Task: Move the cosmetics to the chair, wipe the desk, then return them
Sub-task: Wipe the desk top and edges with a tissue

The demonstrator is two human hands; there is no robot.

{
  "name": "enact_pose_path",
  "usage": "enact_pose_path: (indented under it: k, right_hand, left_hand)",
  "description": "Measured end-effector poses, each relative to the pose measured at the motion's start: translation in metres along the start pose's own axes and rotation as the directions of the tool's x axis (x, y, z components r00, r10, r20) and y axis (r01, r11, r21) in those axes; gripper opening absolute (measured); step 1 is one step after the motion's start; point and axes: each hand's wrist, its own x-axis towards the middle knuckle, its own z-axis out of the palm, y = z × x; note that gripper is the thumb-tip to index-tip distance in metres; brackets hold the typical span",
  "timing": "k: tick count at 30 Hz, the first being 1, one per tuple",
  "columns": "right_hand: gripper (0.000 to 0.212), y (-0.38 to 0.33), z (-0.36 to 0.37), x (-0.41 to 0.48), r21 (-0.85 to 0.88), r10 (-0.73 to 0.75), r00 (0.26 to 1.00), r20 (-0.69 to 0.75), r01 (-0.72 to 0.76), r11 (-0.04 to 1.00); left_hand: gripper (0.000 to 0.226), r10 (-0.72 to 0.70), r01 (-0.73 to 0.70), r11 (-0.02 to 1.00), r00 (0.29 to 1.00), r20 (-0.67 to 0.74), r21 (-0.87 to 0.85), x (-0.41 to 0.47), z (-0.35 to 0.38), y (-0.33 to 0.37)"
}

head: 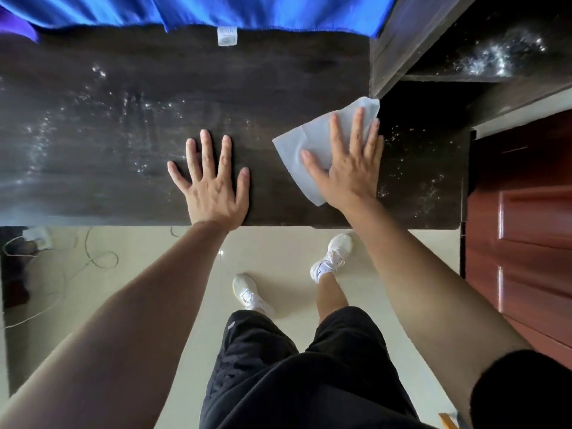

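White wipe (309, 136): pressed beneath flat right hand (353, 171).
Left hand (213, 187): splayed, empty, on desk (123, 156).
Risk: specks (430, 187) at frame right may smear rather than lift.

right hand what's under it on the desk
A pale cloth lies flat under the right hand, its edges showing around it, on the dark desk. The cloth's middle and the desk beneath it are covered.

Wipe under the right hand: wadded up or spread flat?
Spread flat. The white wipe lies open on the desk under the right hand, straight fingers pressing it; its corners stick out past the palm.
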Motion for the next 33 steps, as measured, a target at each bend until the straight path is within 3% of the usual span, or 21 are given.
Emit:
enact_pose_path:
  k: [3,9,13,15,17,20,22,26,29,31,33]
  right_hand:
    - [0.084,-0.041,0.003,0.002,0.005,0.066,0.998,-0.011,-0.066,0.998]
    - [0.078,-0.099,0.035,-0.094,0.03,-0.234,0.971,-0.041,0.235,0.971]
    - [0.08,-0.079,0.031,-0.098,0.005,-0.337,0.942,0.011,0.337,0.942]
    - [0.082,-0.063,0.027,-0.083,-0.025,-0.224,0.975,0.015,0.224,0.974]
    - [0.083,-0.058,0.021,-0.061,-0.017,-0.015,1.0,-0.019,0.015,1.0]
    - [0.082,-0.081,0.015,-0.021,0.01,0.206,0.978,-0.028,-0.206,0.978]
    - [0.08,-0.112,0.013,0.002,0.017,0.254,0.967,-0.038,-0.253,0.967]
    - [0.07,-0.179,0.024,0.007,0.021,-0.032,0.999,-0.039,0.033,0.999]
    - [0.061,-0.182,0.033,-0.026,0.041,-0.243,0.963,-0.118,0.249,0.968]
    - [0.062,-0.154,0.036,-0.051,0.033,-0.269,0.953,-0.141,0.276,0.961]
    - [0.068,-0.113,0.035,-0.068,0.012,-0.189,0.974,-0.123,0.192,0.981]
  left_hand:
    - [0.061,0.033,-0.036,0.995,0.999,-0.03,-0.093,-0.001,-0.004,-0.007]
    - [0.062,0.01,-0.016,0.999,0.993,-0.116,-0.046,-0.001,-0.017,-0.082]
    - [0.065,-0.001,0.002,1.0,0.997,-0.08,0.002,0.017,-0.021,-0.124]
    - [0.067,-0.028,0.026,0.999,0.997,-0.076,-0.035,0.021,-0.02,-0.127]
    - [0.067,-0.027,0.023,0.999,0.997,-0.076,-0.049,0.022,-0.019,-0.123]
    - [0.065,-0.033,0.029,0.998,0.996,-0.082,-0.057,0.019,-0.021,-0.123]
    - [0.064,-0.035,0.031,0.998,0.996,-0.078,-0.057,0.021,-0.021,-0.124]
    - [0.06,-0.036,0.032,0.998,0.995,-0.09,-0.046,0.022,-0.019,-0.127]
    - [0.06,-0.043,0.039,0.998,0.995,-0.088,-0.042,0.021,-0.021,-0.129]
    - [0.061,-0.047,0.044,0.998,0.995,-0.083,-0.046,0.021,-0.022,-0.127]
    - [0.063,-0.048,0.044,0.998,0.996,-0.079,-0.049,0.022,-0.023,-0.125]
